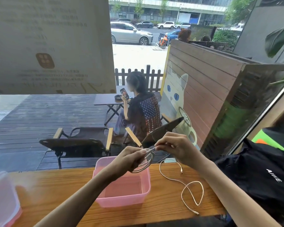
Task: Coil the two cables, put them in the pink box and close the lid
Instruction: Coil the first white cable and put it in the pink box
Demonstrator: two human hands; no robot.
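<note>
Both hands hold a coiled cable above the pink box.

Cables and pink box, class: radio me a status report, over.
Left hand grips coiled cable above the open pink box; right hand pinches its end. Second cable loose on table. Lid off, far left. Nothing blocking.

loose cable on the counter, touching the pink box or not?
Apart. The head view shows the loose cable lying on the wooden counter to the right of the pink box, with bare wood visible between the cable and the box wall.
</note>
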